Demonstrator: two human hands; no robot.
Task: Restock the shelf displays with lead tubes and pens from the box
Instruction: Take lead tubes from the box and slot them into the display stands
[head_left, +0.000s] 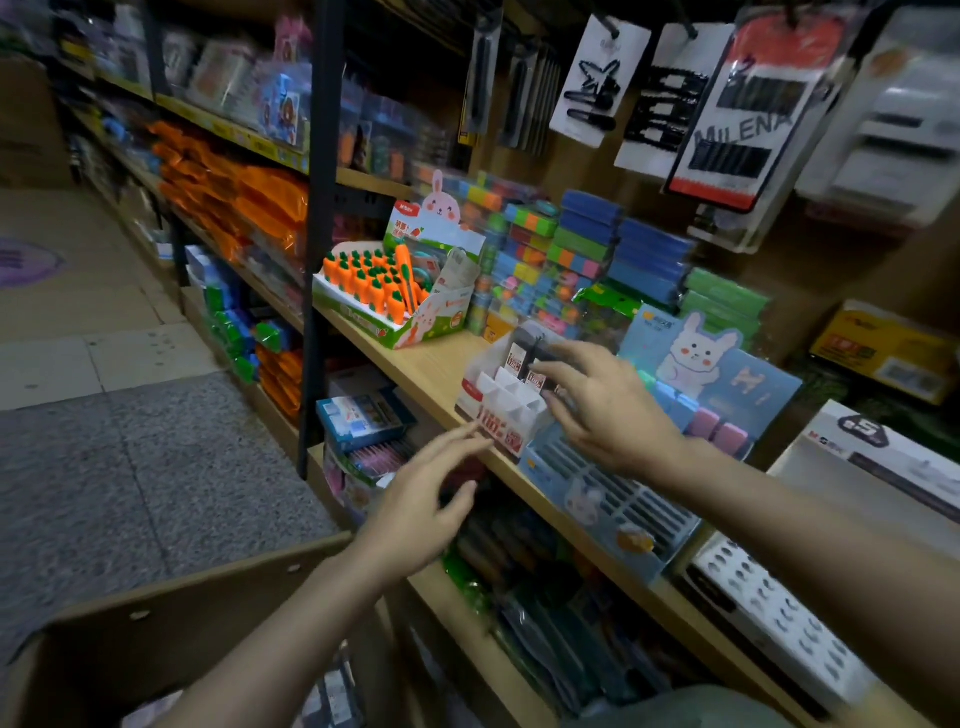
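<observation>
- A hanging card of black hair clips (748, 111), up at the top right, says "MILENA".
- The white and red display box (501, 410) sits at the front edge of the wooden shelf (431, 364). It has big red numbers on its front, too blurry to read.
- A few small lead tubes (534, 375) with red and white labels stand in the back of this box.
- A box of orange carrot pens (382, 291) with a bunny on it is farther left on the same shelf.
- A blue bunny display (691, 374) stands just right of the white box.
- The floor (130, 441) is grey, with pale tiles.
- A brown cardboard box (182, 618) is at the bottom left.
- The left hand (426, 499) is open, fingers straight, tips touching the white box's front.
- The right hand (608, 410) is spread open over the box, fingertips at the tubes. It holds nothing I can see.
</observation>
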